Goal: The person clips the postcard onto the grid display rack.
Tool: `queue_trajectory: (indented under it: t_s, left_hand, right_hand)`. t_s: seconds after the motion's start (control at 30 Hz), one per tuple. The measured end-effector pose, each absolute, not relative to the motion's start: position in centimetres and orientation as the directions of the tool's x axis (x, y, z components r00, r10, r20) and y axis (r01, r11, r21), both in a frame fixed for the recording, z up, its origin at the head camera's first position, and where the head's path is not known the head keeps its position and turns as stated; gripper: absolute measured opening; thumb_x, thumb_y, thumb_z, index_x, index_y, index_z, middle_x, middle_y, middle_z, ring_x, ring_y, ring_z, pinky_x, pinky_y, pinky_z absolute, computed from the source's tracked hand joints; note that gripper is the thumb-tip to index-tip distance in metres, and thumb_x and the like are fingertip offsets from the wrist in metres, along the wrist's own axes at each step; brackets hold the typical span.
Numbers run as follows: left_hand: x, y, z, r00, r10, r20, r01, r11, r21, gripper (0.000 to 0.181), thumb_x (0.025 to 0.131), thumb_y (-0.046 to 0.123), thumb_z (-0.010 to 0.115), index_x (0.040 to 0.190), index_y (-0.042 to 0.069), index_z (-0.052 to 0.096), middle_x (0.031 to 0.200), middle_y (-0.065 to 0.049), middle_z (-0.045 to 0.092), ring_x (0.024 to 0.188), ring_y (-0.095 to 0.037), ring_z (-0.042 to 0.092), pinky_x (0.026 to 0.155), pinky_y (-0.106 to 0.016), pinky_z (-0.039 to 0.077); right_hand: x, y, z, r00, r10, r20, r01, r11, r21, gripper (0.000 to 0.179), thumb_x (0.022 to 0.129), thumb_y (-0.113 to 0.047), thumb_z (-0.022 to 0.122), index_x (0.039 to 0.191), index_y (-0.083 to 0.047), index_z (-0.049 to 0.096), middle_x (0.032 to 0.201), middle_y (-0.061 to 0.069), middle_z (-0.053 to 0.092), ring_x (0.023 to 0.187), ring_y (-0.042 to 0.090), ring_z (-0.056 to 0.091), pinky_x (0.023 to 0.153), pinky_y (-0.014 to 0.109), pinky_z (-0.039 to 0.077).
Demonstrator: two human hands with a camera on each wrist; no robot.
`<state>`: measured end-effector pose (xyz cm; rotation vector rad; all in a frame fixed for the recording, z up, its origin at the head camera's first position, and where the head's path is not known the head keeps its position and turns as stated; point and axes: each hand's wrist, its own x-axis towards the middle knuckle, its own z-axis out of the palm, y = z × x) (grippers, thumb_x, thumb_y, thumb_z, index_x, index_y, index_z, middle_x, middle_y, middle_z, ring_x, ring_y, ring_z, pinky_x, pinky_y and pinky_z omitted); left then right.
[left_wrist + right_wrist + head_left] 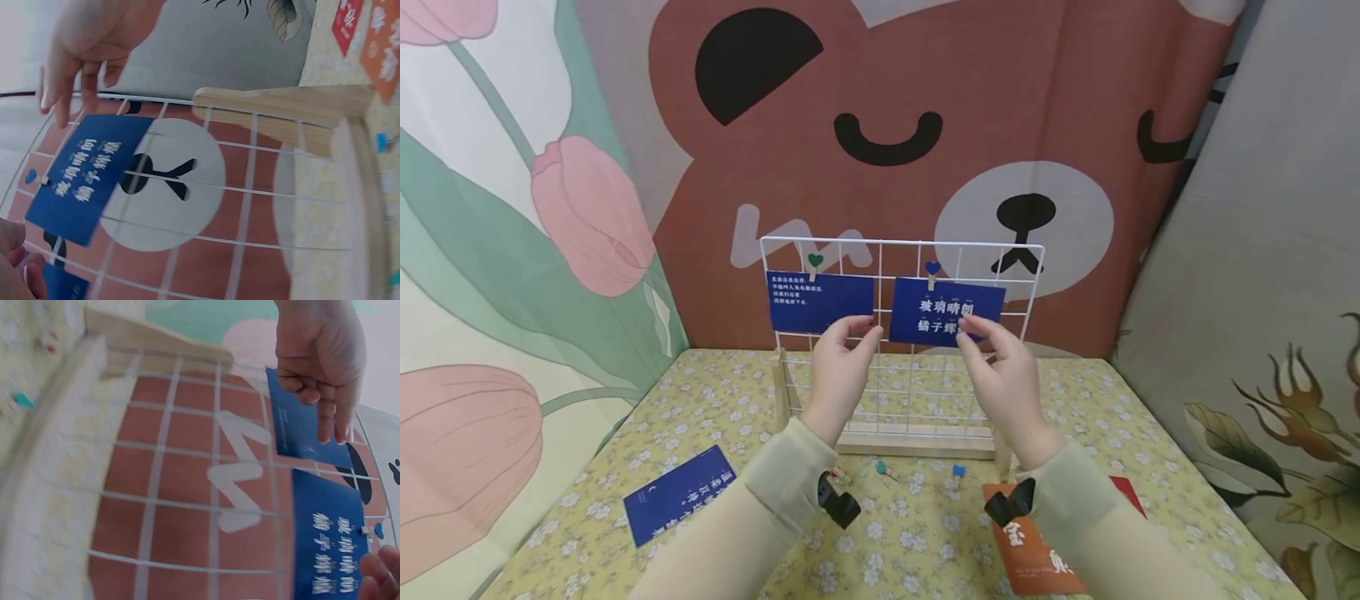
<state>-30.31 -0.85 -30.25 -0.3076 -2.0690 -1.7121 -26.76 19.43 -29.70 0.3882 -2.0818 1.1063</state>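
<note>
Two dark blue cards hang side by side on a white wire grid [880, 383] in a wooden stand. A green heart clothespin [815, 265] clips the left card [820, 308] at its top; a blue heart clothespin [932, 273] clips the right card [917, 312], printed with white characters. My left hand [838, 379] is at the left card's lower right corner, thumb and fingers slightly parted. Before the right card's right part is my right hand [1003, 383], fingers loosely bent, nothing between them. In the right wrist view the left hand's fingers [326, 419] hang down over the left card.
On the flowered tablecloth [917, 558] lie a blue card [677, 496] at left, an orange card [1037, 558] and a red card [1127, 492] at right. Small clothespins, one teal [882, 468] and one blue [958, 472], lie before the stand's wooden base [917, 446]. A bear-print curtain [880, 67] hangs behind.
</note>
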Motion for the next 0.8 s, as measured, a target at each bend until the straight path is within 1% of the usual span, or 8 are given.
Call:
queue_trajectory:
  t_s: [0.07, 0.2, 0.27, 0.37, 0.5, 0.6, 0.7, 0.8]
  left_hand:
    - [-29.6, -1.6, -31.6, -0.897, -0.092, 0.433, 0.409, 0.199, 0.890, 0.027, 0.094, 0.028, 0.065, 0.115, 0.011, 0.067, 0.107, 0.000, 0.062, 0.080, -0.021, 0.055, 0.068, -0.035, 0.048]
    - [-28.1, -3.1, -34.3, -0.934, -0.090, 0.345, 0.315, 0.245, 0.917, 0.029, 0.094, 0.034, 0.063, 0.117, 0.018, 0.066, 0.110, 0.001, 0.056, 0.075, -0.021, 0.048, 0.062, -0.033, 0.044]
    - [-27.5, -3.8, -35.6, -0.945, -0.101, 0.312, 0.275, 0.272, 0.922, 0.031, 0.093, 0.037, 0.063, 0.118, 0.018, 0.066, 0.108, -0.002, 0.053, 0.076, -0.019, 0.046, 0.061, -0.032, 0.044]
    - [-26.9, -4.9, -37.2, -0.950, -0.112, 0.292, 0.253, 0.277, 0.927, 0.034, 0.093, 0.035, 0.065, 0.119, 0.014, 0.065, 0.112, -0.006, 0.051, 0.083, -0.020, 0.046, 0.064, -0.031, 0.044]
    - [-25.9, -6.1, -39.0, -0.966, -0.099, 0.239, 0.209, 0.245, 0.947, 0.039, 0.093, 0.031, 0.066, 0.124, 0.008, 0.060, 0.126, -0.009, 0.045, 0.106, -0.026, 0.043, 0.077, -0.035, 0.043]
    - [-25.3, -6.8, -40.4, -0.979, -0.080, 0.189, 0.166, 0.235, 0.958, 0.044, 0.093, 0.031, 0.065, 0.128, 0.006, 0.056, 0.136, -0.012, 0.038, 0.122, -0.032, 0.037, 0.091, -0.045, 0.042]
    - [-24.7, -7.4, -41.5, -0.985, -0.058, 0.162, 0.144, 0.239, 0.960, 0.050, 0.093, 0.032, 0.065, 0.132, 0.004, 0.052, 0.144, -0.016, 0.031, 0.133, -0.038, 0.029, 0.104, -0.056, 0.031]
    - [-24.1, -7.8, -42.5, -0.989, -0.053, 0.138, 0.120, 0.261, 0.958, 0.055, 0.091, 0.035, 0.066, 0.134, 0.003, 0.050, 0.148, -0.020, 0.026, 0.136, -0.043, 0.023, 0.106, -0.063, 0.022]
  right_hand:
    - [-26.1, 19.5, -31.1, -0.718, 0.076, 0.692, -0.540, 0.567, -0.622, 0.034, 0.097, -0.020, 0.060, 0.128, -0.006, 0.060, 0.122, 0.004, 0.064, 0.087, 0.012, 0.059, 0.066, 0.021, 0.048]
    - [-24.9, 19.5, -33.8, -0.802, 0.079, 0.592, -0.470, 0.528, -0.707, 0.041, 0.096, -0.021, 0.061, 0.135, -0.009, 0.054, 0.129, 0.004, 0.059, 0.094, 0.013, 0.058, 0.074, 0.028, 0.049]
    - [-24.4, 19.4, -35.0, -0.836, 0.084, 0.543, -0.431, 0.512, -0.743, 0.043, 0.096, -0.021, 0.062, 0.137, -0.011, 0.052, 0.132, 0.005, 0.057, 0.097, 0.014, 0.057, 0.078, 0.032, 0.049]
    - [-23.8, 19.3, -36.6, -0.875, 0.086, 0.476, -0.384, 0.476, -0.791, 0.047, 0.096, -0.023, 0.062, 0.140, -0.012, 0.049, 0.136, 0.007, 0.052, 0.104, 0.018, 0.055, 0.083, 0.039, 0.049]
    - [-23.0, 18.9, -38.4, -0.912, 0.069, 0.404, -0.344, 0.410, -0.845, 0.054, 0.096, -0.023, 0.062, 0.144, -0.010, 0.042, 0.142, 0.009, 0.044, 0.117, 0.025, 0.048, 0.094, 0.049, 0.043]
    - [-22.7, 18.4, -39.3, -0.921, 0.055, 0.385, -0.337, 0.378, -0.862, 0.058, 0.095, -0.022, 0.064, 0.145, -0.007, 0.039, 0.145, 0.012, 0.040, 0.122, 0.031, 0.044, 0.099, 0.056, 0.038]
    - [-22.5, 18.0, -40.2, -0.930, 0.049, 0.364, -0.320, 0.377, -0.869, 0.061, 0.094, -0.022, 0.065, 0.145, -0.006, 0.038, 0.142, 0.016, 0.039, 0.123, 0.037, 0.043, 0.100, 0.059, 0.035]
    - [-22.3, 17.7, -41.2, -0.951, 0.038, 0.307, -0.269, 0.387, -0.882, 0.064, 0.094, -0.027, 0.065, 0.147, -0.007, 0.035, 0.143, 0.017, 0.036, 0.125, 0.038, 0.040, 0.100, 0.061, 0.035]
